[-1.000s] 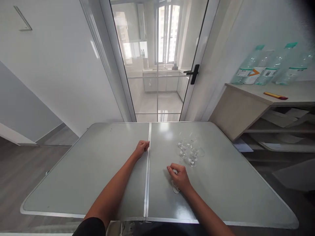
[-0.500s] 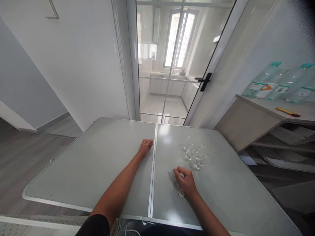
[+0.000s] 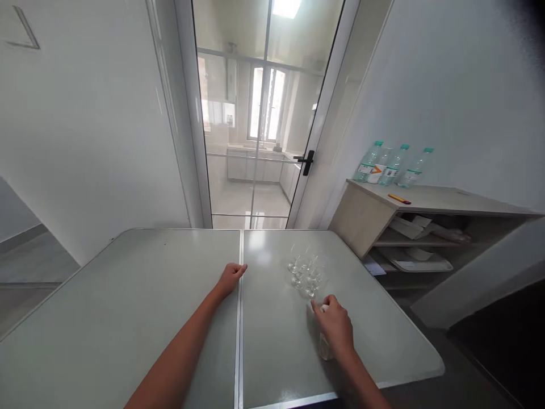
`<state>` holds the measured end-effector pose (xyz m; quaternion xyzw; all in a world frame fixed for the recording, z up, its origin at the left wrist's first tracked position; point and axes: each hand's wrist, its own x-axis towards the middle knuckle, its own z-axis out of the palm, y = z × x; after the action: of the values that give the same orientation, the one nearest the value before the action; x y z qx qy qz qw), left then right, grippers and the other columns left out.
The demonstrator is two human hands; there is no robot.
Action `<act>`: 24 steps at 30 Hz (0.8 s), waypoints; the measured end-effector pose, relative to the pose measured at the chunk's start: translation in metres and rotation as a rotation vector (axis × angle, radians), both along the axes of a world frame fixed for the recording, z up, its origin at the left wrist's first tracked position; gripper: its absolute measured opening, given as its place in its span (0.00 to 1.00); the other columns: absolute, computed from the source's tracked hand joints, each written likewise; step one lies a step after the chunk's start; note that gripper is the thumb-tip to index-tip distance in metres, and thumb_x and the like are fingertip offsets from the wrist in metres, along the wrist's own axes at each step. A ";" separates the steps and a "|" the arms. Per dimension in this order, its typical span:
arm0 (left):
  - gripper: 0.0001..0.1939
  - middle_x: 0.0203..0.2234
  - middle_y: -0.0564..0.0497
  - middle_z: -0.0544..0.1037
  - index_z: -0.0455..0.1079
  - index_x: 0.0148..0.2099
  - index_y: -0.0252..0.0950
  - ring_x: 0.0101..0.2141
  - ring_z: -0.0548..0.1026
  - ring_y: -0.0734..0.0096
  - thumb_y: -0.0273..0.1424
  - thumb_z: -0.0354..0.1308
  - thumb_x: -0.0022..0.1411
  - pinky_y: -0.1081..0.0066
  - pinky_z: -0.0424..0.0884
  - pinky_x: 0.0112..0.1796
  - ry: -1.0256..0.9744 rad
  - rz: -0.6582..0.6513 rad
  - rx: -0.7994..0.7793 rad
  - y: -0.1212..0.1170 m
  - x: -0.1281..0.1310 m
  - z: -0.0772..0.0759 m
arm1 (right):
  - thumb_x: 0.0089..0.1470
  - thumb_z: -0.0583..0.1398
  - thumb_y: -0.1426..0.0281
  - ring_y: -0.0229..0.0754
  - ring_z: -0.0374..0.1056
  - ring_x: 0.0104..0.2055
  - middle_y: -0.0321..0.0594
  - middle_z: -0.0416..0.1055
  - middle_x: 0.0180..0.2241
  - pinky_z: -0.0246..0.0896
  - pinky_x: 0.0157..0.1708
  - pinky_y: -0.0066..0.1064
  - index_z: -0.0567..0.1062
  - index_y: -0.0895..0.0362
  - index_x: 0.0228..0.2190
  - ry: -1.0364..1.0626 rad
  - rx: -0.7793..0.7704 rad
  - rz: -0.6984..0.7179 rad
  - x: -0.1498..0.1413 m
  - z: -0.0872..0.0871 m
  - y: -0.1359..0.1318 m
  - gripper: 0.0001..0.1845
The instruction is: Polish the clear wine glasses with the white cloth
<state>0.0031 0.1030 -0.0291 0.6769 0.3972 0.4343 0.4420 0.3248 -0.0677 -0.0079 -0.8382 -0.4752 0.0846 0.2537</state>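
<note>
My right hand (image 3: 335,324) is closed around the upper part of a small clear bottle (image 3: 326,347) with a white top. The lower end of the bottle shows beneath the hand, while my fingers cover much of the rest. Just beyond that hand, several clear stemmed glasses (image 3: 307,272) stand clustered on the right half of the table (image 3: 272,352). My left hand (image 3: 231,277) rests in a loose fist beside the metal seam (image 3: 239,318), with no object visible in it.
A glazed door with a black handle (image 3: 307,163) stands behind the table. To the right is a wooden shelf unit (image 3: 366,216) holding clear plastic bottles (image 3: 392,166), a yellow and red stick-like item (image 3: 399,199) and papers.
The view has swung right and up, so more of the shelf unit shows. My right hand still grips the bottle, with more of its lower end visible. My left hand stays by the seam.
</note>
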 end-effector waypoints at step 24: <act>0.27 0.52 0.40 0.77 0.73 0.56 0.38 0.46 0.78 0.59 0.40 0.70 0.56 0.66 0.71 0.43 -0.198 -0.436 0.002 -0.049 0.029 0.029 | 0.63 0.54 0.52 0.53 0.75 0.31 0.52 0.82 0.32 0.62 0.33 0.36 0.83 0.56 0.32 0.124 0.285 0.407 -0.088 -0.010 0.020 0.25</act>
<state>0.0324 0.0543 0.0002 0.7012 0.1960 0.3933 0.5615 0.2372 -0.0478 -0.0176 -0.6744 -0.6248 0.1174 0.3756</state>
